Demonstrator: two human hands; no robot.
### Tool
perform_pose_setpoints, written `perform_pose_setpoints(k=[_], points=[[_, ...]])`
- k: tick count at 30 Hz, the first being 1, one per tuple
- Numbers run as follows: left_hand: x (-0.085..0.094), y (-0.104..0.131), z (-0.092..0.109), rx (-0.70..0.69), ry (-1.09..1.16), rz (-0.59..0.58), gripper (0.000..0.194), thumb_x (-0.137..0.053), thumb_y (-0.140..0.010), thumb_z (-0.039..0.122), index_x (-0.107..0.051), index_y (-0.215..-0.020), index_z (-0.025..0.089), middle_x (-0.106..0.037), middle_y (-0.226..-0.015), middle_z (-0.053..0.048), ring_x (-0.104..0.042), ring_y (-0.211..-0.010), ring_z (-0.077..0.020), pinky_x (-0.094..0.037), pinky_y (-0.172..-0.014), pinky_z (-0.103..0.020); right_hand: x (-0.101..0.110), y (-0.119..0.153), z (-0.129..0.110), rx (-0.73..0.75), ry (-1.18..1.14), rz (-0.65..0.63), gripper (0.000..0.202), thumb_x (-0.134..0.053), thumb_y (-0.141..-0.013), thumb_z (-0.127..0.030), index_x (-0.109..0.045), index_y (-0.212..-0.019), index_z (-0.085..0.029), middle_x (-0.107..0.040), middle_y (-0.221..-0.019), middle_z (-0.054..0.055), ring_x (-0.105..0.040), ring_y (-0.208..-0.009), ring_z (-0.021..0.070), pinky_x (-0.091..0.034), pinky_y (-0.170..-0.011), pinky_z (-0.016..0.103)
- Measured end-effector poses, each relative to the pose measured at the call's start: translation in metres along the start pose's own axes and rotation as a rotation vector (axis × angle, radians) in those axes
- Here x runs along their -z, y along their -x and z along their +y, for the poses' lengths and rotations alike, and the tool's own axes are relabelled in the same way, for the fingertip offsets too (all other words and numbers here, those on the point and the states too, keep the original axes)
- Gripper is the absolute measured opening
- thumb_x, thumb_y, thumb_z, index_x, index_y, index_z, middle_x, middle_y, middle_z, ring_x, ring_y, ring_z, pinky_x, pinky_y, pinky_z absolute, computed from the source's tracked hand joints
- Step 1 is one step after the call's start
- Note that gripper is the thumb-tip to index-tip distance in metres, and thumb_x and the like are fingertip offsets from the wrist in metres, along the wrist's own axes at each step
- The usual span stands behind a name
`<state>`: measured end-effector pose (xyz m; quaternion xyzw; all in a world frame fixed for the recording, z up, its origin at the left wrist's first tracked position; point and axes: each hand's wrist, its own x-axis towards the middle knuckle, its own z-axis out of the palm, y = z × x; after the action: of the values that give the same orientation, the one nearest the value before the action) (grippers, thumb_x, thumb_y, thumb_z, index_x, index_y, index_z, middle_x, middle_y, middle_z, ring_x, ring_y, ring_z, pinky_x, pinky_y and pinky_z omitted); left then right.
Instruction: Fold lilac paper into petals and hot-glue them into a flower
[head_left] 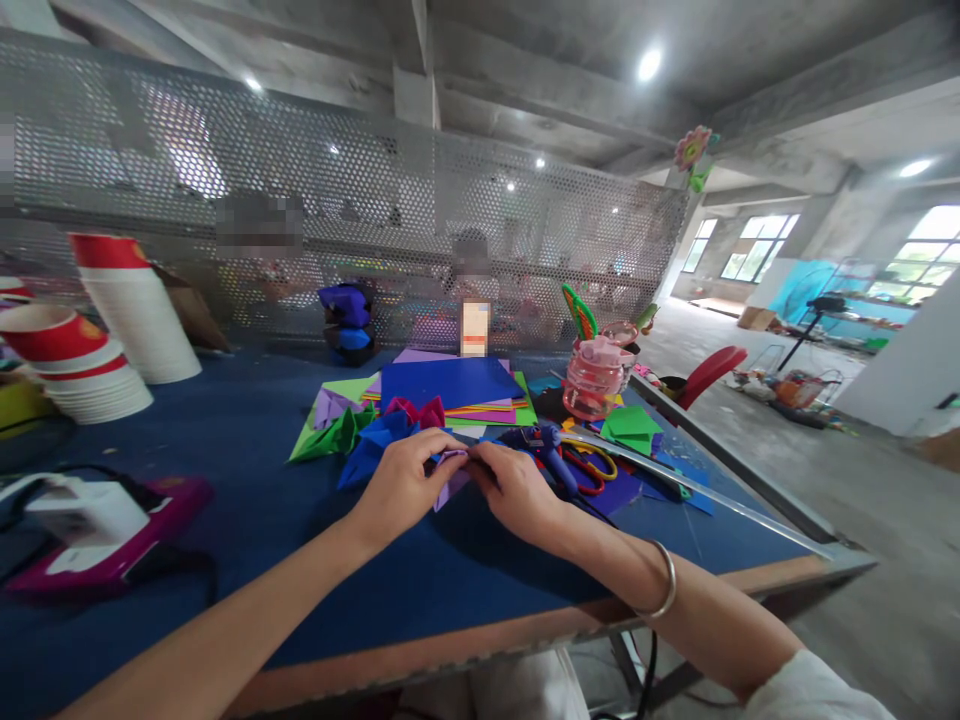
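Observation:
Between both hands, above the blue tabletop, is a small piece of folded light purple paper (451, 487). My left hand (409, 478) pinches its left side between thumb and fingers. On the other side my right hand (517, 492) closes its thumb and fingers on the paper's upper right edge; the fingertips of both hands nearly meet. Just beyond lie folded paper shapes: a green one (341, 432), a blue one (369, 450) and a magenta one (420, 411). A stack of coloured paper (450, 382) sits behind them. Close to my right hand rests a blue glue gun (553, 460).
Scissors (592, 465) and a long clear ruler (697, 475) lie at the right. A pink bottle (596, 378) stands behind them. Paper cup stacks (139, 315) and a magenta power strip (112, 545) occupy the left. A perforated metal screen (360, 200) borders the back.

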<state>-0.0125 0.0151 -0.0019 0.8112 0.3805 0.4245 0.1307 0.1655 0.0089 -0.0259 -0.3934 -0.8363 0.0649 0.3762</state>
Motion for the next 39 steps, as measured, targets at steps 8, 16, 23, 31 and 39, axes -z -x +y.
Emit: perform_pose_setpoints(k=[8, 16, 23, 31, 39], points=[[0.006, -0.004, -0.004, 0.127, -0.033, 0.110, 0.014, -0.052, -0.082, 0.028, -0.064, -0.078, 0.021, -0.072, -0.078, -0.002, -0.068, -0.074, -0.0201, -0.052, -0.072, -0.031, 0.005, -0.001, -0.009, -0.150, -0.201, -0.029, 0.016, -0.052, -0.090, -0.018, -0.059, -0.104, -0.017, -0.063, -0.074, 0.000, -0.056, -0.064, 0.0125, -0.041, -0.061, 0.023], [0.009, -0.004, 0.001, 0.210, 0.127, 0.179, 0.011, -0.056, -0.077, 0.028, -0.061, -0.071, 0.021, -0.069, -0.070, -0.001, -0.065, -0.067, -0.0192, -0.052, -0.065, -0.031, 0.008, 0.000, -0.019, -0.051, -0.235, -0.183, 0.030, -0.045, -0.098, -0.032, -0.057, -0.075, -0.017, -0.055, -0.070, -0.002, -0.049, -0.064, 0.0098, -0.036, -0.060, 0.021], [-0.001, -0.005, -0.006, 0.280, 0.209, 0.127, 0.020, -0.059, -0.079, 0.037, -0.066, -0.083, 0.018, -0.072, -0.081, -0.004, -0.067, -0.074, -0.0196, -0.054, -0.070, -0.031, 0.003, 0.000, -0.013, -0.142, -0.259, -0.176, 0.030, -0.048, -0.096, -0.027, -0.058, -0.070, -0.016, -0.059, -0.066, -0.002, -0.051, -0.061, 0.0094, -0.036, -0.057, 0.021], [0.003, -0.007, -0.005, 0.217, 0.264, 0.048, 0.025, -0.061, -0.078, 0.031, -0.067, -0.097, 0.018, -0.074, -0.100, -0.007, -0.068, -0.096, -0.0222, -0.053, -0.088, -0.034, -0.001, 0.001, -0.002, -0.212, -0.300, -0.091, 0.024, -0.046, -0.094, -0.024, -0.059, -0.074, -0.017, -0.059, -0.066, -0.001, -0.052, -0.061, 0.0113, -0.037, -0.058, 0.022], [0.028, -0.021, -0.029, 0.410, 0.368, 0.077, 0.028, -0.067, -0.069, 0.039, -0.074, -0.087, 0.018, -0.077, -0.087, -0.005, -0.070, -0.080, -0.0226, -0.054, -0.079, -0.035, 0.002, 0.002, -0.003, -0.172, -0.348, -0.088, 0.018, -0.042, -0.093, -0.015, -0.059, -0.088, -0.018, -0.060, -0.072, -0.001, -0.056, -0.065, 0.0116, -0.041, -0.060, 0.022]])
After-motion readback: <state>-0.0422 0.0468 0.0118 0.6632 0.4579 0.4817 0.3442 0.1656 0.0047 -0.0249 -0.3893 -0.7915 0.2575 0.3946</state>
